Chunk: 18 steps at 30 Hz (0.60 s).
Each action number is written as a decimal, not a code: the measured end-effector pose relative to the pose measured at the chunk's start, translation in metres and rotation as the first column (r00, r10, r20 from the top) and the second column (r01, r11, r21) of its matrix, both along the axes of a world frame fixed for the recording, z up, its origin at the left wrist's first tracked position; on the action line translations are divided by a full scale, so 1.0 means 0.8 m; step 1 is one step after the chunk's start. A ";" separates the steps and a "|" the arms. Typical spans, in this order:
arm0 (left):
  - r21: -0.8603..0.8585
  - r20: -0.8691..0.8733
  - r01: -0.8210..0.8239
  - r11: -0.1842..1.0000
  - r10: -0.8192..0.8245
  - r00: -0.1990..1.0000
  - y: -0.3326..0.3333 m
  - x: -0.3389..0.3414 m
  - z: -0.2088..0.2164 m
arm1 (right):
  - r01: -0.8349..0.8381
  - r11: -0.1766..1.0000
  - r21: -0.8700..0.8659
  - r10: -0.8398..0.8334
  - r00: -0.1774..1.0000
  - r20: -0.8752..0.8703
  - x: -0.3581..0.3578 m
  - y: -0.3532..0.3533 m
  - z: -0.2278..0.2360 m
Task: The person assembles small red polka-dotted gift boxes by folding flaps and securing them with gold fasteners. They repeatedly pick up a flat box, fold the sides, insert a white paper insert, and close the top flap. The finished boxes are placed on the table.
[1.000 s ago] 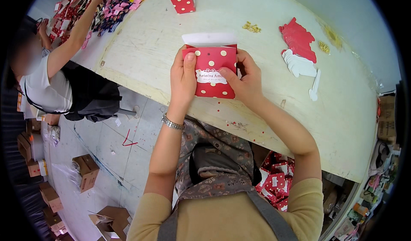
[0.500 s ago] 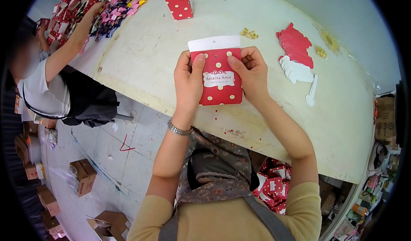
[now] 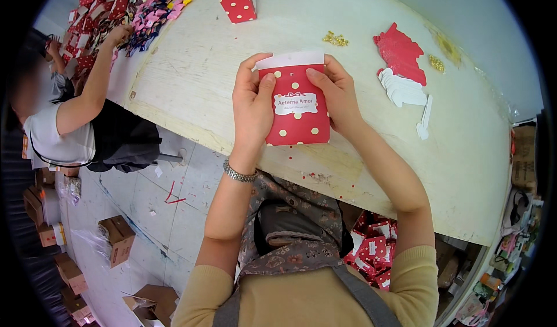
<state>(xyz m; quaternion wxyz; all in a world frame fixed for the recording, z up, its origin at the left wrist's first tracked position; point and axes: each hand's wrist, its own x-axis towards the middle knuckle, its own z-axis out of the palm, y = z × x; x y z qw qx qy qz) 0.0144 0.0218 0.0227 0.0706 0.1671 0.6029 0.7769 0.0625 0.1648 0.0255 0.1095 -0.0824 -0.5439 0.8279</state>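
Both of my hands hold a flat red paper bag with white dots [image 3: 297, 109] upright over the near edge of the pale table [image 3: 220, 54]. It has a white top band and a white label on its front. My left hand [image 3: 250, 103] grips its left side, thumb pressed on the front near the top. My right hand [image 3: 336, 95] grips the right side, thumb on the front too. A metal watch sits on my left wrist.
A stack of red and white flat cut-outs [image 3: 403, 71] lies right of my hands, with gold bits [image 3: 335, 38] nearby. A standing dotted red bag [image 3: 236, 1] is at the far edge. A seated person [image 3: 87, 118] at left reaches into a pile of red bags and pink bows [image 3: 145, 8]. Cardboard boxes [image 3: 119, 240] stand on the floor.
I have lifted the dotted bag and turned it upright, facing me; my thumbs moved up onto its front near the top band. The person at left moved an arm.
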 end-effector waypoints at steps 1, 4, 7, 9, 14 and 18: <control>-0.065 -0.028 -0.014 0.998 0.012 1.000 -0.002 -0.002 -0.002 | 0.019 0.999 0.034 -0.018 1.000 -0.019 0.001 -0.001 -0.003; -0.131 0.048 -0.021 0.991 0.027 0.998 -0.002 -0.001 0.009 | 0.057 0.993 0.103 -0.052 0.997 -0.059 0.006 -0.006 -0.006; -0.024 0.184 0.007 1.000 -0.002 0.983 -0.002 -0.001 0.011 | 0.053 0.993 0.107 -0.046 0.997 -0.063 0.007 -0.008 -0.001; 0.048 0.212 0.023 0.999 -0.033 0.977 -0.003 -0.001 0.012 | 0.047 0.993 0.106 -0.040 0.997 -0.065 0.007 -0.009 -0.003; 0.143 0.114 0.037 0.989 -0.053 0.992 -0.007 0.003 0.003 | 0.065 0.992 0.105 -0.057 0.995 -0.076 0.011 -0.013 0.000; 0.023 0.007 0.014 1.000 -0.014 1.000 -0.012 0.002 -0.007 | 0.077 0.988 0.134 -0.059 0.989 -0.135 0.011 -0.010 -0.008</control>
